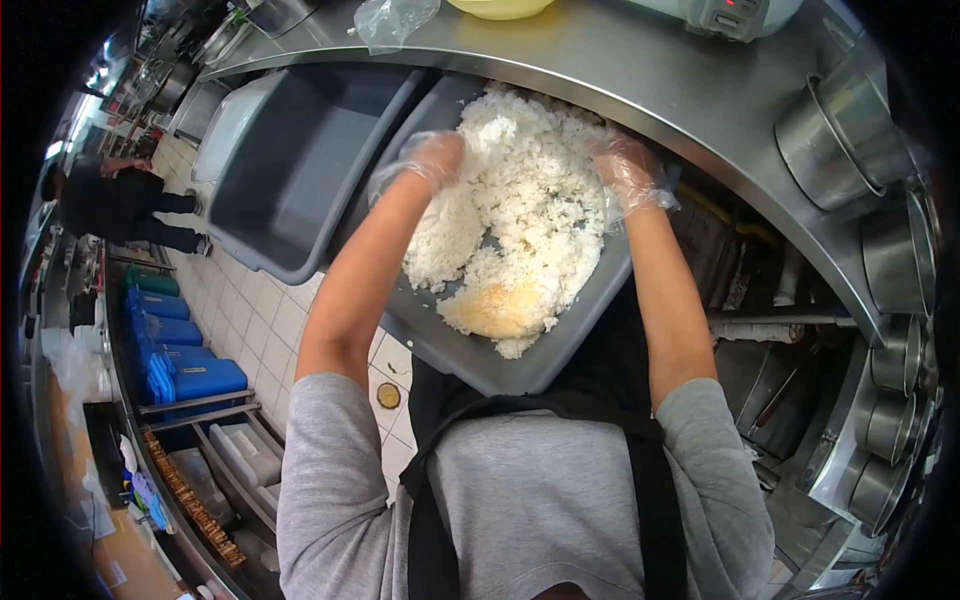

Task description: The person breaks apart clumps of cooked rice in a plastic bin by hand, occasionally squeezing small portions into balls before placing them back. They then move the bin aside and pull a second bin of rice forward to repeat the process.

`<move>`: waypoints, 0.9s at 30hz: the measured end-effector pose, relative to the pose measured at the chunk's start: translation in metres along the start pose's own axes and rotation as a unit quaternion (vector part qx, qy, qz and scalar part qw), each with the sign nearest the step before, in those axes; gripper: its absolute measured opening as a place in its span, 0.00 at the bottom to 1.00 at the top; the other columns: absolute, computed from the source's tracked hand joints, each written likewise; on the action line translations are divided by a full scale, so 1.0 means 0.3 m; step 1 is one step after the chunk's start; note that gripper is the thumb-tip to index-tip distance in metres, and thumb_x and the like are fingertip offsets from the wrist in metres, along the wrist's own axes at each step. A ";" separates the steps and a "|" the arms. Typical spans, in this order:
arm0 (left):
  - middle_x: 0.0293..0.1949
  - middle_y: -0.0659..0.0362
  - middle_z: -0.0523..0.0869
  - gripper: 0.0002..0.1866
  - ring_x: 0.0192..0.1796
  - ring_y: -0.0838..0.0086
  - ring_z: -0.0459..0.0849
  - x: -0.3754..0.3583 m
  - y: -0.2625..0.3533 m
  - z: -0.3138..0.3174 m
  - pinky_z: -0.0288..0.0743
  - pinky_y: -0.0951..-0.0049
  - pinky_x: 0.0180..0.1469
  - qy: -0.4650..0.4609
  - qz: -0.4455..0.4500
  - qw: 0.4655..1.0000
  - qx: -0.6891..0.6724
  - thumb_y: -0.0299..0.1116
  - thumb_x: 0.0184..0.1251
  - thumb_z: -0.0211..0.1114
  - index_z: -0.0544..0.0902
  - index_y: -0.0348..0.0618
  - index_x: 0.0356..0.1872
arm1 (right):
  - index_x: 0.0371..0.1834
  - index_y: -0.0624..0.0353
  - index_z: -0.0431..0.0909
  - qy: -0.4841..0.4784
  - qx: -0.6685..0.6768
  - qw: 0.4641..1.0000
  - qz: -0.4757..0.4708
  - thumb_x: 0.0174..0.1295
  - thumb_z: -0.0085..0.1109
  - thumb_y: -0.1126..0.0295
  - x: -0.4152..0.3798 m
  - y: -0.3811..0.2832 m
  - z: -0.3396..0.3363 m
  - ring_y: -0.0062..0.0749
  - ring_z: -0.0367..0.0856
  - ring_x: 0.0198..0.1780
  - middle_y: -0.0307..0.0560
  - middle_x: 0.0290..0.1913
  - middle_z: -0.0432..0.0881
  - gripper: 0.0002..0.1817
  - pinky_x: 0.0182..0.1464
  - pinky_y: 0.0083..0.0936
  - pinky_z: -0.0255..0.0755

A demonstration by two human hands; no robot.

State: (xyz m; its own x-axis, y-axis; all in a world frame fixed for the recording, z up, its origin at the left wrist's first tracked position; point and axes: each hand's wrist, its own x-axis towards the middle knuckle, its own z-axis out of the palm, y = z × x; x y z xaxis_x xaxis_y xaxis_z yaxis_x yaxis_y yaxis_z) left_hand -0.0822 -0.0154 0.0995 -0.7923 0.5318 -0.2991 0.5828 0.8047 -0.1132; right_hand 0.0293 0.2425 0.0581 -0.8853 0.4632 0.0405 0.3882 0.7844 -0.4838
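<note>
A grey plastic tub (590, 305) in front of me holds a large, loose heap of white cooked rice (530, 190). Near my body, part of the heap has a golden-brown crust (500, 308). My left hand (437, 158), in a clear plastic glove, is curled at the heap's upper left, its fingertips hidden against the rice. Gloved the same way, my right hand (625, 170) reaches to the right side of the heap, fingers bent inward at the edge of the rice. Whether it holds any, I cannot tell.
Another grey tub (300, 160) stands at left. Beyond the tubs runs a steel counter (640, 60) with a plastic bag (395, 22), a yellow bowl (500, 8) and a white appliance (735, 15). Metal pots (830, 140) are at right. A person (110, 205) stands far left, near blue bins (190, 345).
</note>
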 end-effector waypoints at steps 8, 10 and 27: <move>0.35 0.49 0.86 0.21 0.41 0.59 0.85 0.056 0.107 0.216 0.77 0.61 0.46 0.115 0.033 0.989 0.086 0.49 0.63 0.55 0.84 0.40 0.37 | 0.66 0.40 0.67 -0.022 0.074 0.995 -0.061 0.59 0.56 0.50 -0.057 -0.047 -0.029 0.48 0.69 0.65 0.50 0.65 0.71 0.30 0.66 0.38 0.62; 0.35 0.52 0.86 0.18 0.41 0.61 0.85 0.065 0.113 0.232 0.76 0.63 0.45 0.098 0.018 0.995 0.009 0.47 0.63 0.56 0.83 0.43 0.38 | 0.66 0.39 0.68 -0.080 0.295 0.937 -0.168 0.58 0.60 0.50 -0.078 -0.065 -0.018 0.44 0.70 0.65 0.45 0.65 0.72 0.31 0.63 0.41 0.68; 0.61 0.44 0.70 0.46 0.64 0.55 0.67 -0.220 0.209 0.327 0.64 0.49 0.60 -0.248 -0.071 0.672 -0.694 0.66 0.60 0.55 0.60 0.37 0.68 | 0.66 0.46 0.67 -0.353 -0.132 0.905 -0.198 0.52 0.61 0.68 -0.052 -0.061 0.164 0.36 0.83 0.35 0.48 0.30 0.83 0.34 0.39 0.35 0.75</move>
State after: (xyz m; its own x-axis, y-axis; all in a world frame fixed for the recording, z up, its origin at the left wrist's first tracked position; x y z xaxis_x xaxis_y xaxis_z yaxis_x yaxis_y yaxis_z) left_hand 0.0245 -0.0259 0.0193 -0.4636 0.5466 -0.6974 -0.4962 0.4919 0.7154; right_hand 0.0232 0.2006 0.0234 -0.8752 -0.1813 -0.4486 -0.0300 0.9457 -0.3236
